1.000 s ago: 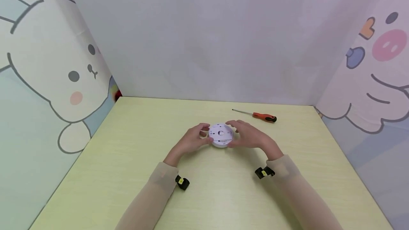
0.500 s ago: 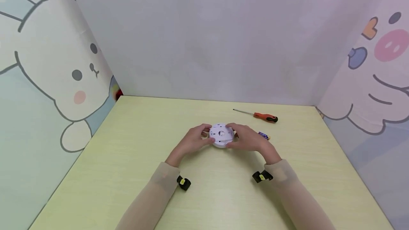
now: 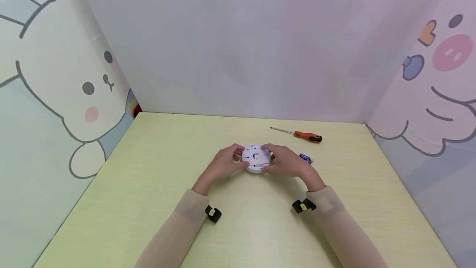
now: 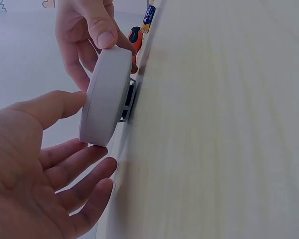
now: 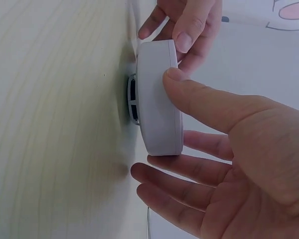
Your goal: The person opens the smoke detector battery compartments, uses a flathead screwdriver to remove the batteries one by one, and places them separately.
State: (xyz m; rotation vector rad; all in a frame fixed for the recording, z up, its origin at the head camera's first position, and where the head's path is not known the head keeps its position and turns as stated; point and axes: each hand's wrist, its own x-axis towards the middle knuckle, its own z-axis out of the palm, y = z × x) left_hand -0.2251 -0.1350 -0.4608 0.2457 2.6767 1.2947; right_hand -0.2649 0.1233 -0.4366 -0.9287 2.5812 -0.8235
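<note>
Between both hands a white round smoke detector (image 3: 255, 158) lies face down on the table, its flat back and slots upward. In the left wrist view its smooth side wall (image 4: 105, 94) shows, and the vented dome (image 5: 133, 99) beneath it appears in the right wrist view. My left hand (image 3: 224, 161) grips the left rim, thumb at the near edge and fingers on the far side. From the right, my right hand (image 3: 286, 161) pinches the rim with its thumb near me and fingertips across the top edge.
A screwdriver (image 3: 306, 136) with a red and black handle lies behind and to the right. Just right of my right hand lies a blue battery (image 3: 305, 158). Cartoon-printed cloth walls (image 3: 238, 53) enclose the table's back and sides.
My right hand has closed in on the detector's rim and dropped slightly, bringing the battery into view beside it. The left hand holds nearly the same place.
</note>
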